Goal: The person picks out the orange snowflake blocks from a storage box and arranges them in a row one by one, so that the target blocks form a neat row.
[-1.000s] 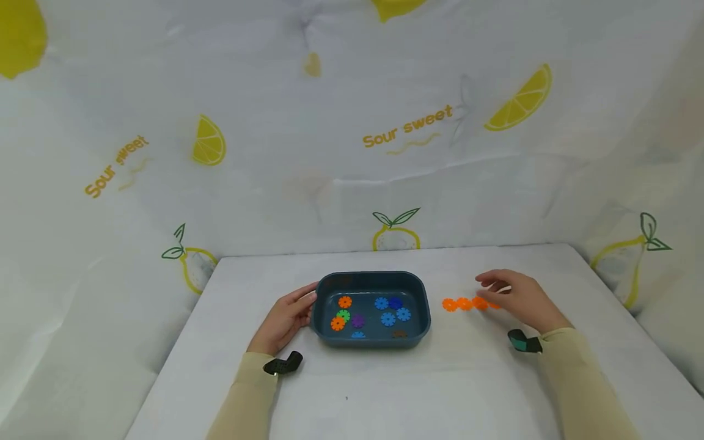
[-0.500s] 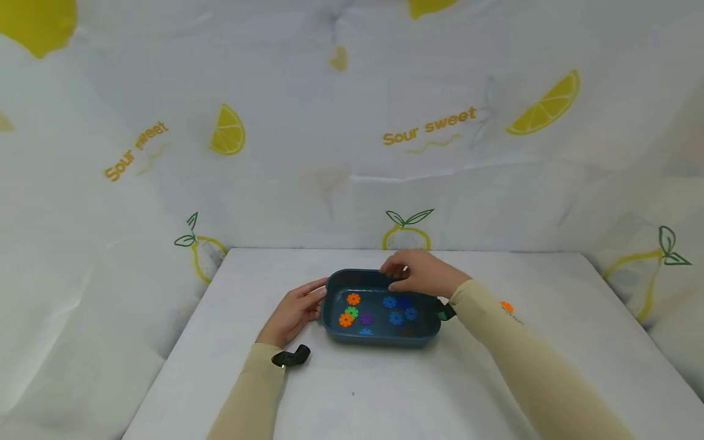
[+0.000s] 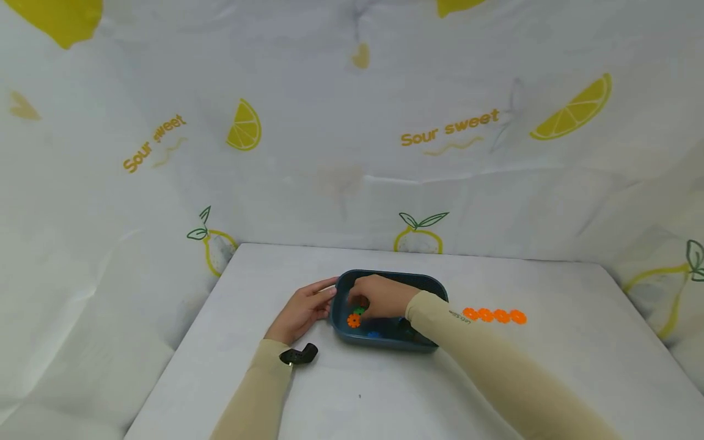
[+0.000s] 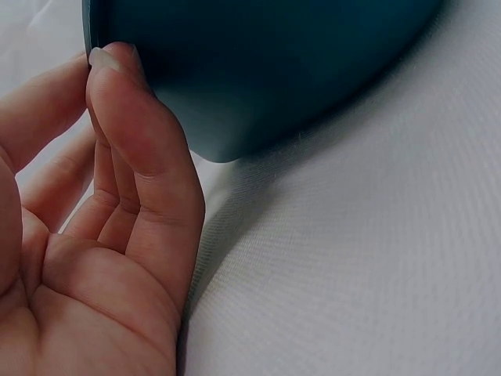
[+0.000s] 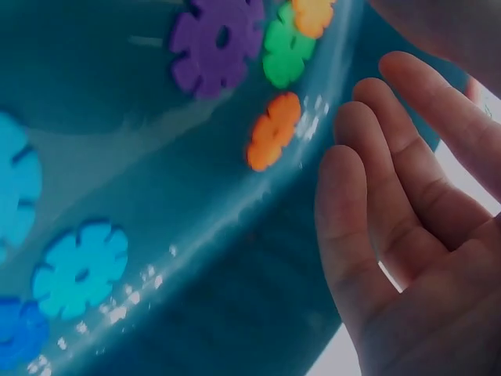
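A dark blue tray (image 3: 385, 342) sits mid-table and holds several flat plastic gear pieces. My left hand (image 3: 308, 307) rests against the tray's left end, its straight fingers (image 4: 117, 157) touching the outer wall (image 4: 274, 63). My right hand (image 3: 370, 297) reaches down into the left part of the tray, above an orange gear (image 3: 354, 320) and a green gear (image 3: 359, 310). In the right wrist view its fingers (image 5: 368, 227) are relaxed and hold nothing, close to an orange gear (image 5: 274, 131), a green gear (image 5: 286, 51), a purple gear (image 5: 219, 43) and a light blue gear (image 5: 78, 266).
A row of several orange gears (image 3: 495, 316) lies on the white table (image 3: 577, 354) to the right of the tray. White cloth printed with lemons (image 3: 330, 153) walls in the back and both sides. Black straps (image 3: 299, 354) are on the left wrist.
My right hand left the orange row on the right, crossed over the tray and has dropped into its left part. The left hand stayed at the tray's left end.
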The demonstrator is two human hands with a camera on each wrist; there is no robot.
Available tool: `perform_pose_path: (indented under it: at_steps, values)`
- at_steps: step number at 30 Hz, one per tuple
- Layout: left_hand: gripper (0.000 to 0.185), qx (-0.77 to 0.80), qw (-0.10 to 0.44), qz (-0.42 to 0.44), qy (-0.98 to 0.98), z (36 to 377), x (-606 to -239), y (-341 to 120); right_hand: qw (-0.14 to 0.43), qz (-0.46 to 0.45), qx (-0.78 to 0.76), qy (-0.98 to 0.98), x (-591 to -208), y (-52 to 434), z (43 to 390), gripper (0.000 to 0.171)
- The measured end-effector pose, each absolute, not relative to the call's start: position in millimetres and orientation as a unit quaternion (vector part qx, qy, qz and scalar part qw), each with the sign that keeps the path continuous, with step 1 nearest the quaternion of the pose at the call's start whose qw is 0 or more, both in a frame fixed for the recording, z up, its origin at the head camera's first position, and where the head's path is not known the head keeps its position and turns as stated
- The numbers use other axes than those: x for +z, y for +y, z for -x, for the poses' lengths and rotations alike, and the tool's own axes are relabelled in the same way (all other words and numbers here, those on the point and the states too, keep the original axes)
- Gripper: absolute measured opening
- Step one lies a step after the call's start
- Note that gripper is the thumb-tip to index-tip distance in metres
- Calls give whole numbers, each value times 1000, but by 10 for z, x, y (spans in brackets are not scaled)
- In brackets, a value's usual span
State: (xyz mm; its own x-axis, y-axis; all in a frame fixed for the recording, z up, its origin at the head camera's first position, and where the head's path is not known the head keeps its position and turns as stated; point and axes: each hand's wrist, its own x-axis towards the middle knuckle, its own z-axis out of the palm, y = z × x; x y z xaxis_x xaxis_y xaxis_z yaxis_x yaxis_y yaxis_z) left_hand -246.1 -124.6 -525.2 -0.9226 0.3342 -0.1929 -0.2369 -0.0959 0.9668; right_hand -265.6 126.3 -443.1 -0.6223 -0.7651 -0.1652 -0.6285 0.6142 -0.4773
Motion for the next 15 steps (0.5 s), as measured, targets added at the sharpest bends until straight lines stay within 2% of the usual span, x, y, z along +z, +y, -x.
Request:
perform_pose_path:
  at_steps: [15]
  values:
    - [48, 739, 196, -34, 644, 2481, -5275, -1244, 167, 419, -154, 879, -4576, 1104, 2653, 25]
